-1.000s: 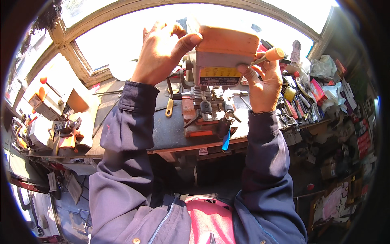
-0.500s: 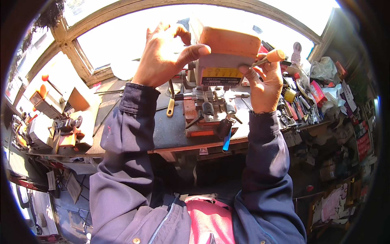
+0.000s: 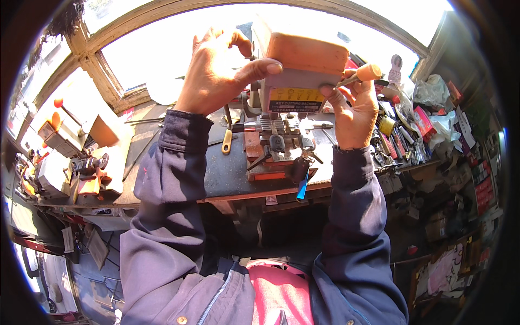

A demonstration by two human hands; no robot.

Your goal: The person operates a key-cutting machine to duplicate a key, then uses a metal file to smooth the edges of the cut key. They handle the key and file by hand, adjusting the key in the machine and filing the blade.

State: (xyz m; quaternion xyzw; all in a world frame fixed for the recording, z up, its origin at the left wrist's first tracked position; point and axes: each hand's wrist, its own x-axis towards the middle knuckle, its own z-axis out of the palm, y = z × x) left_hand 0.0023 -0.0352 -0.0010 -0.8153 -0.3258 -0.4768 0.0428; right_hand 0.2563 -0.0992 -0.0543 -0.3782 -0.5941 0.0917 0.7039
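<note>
My left hand (image 3: 219, 73), fingers bent, has its thumb against the upper left front of a key machine's orange-topped grey housing (image 3: 306, 51); what its fingertips touch is unclear. At the right side, my right hand (image 3: 355, 111) is closed with its thumb against the housing's yellow-labelled front and its fingers beside a short shaft with a pale orange knob (image 3: 368, 72). Below, car keys (image 3: 276, 143) sit at the machine's clamps, and a dark fob with a blue tag (image 3: 303, 187) hangs over the front. A yellow-handled tool (image 3: 226, 142) lies left of the machine.
The wooden bench (image 3: 135, 192) runs under a bright window. Other machines (image 3: 86, 170) with orange parts stand at left. A heap of hand tools (image 3: 395, 141), plastic bags (image 3: 430, 92) and a pink box (image 3: 424, 122) crowd the right side. Thin rods lie left of the machine.
My left hand has shifted slightly right, its thumb further along the housing's front. The housing and my right hand have moved slightly to the right.
</note>
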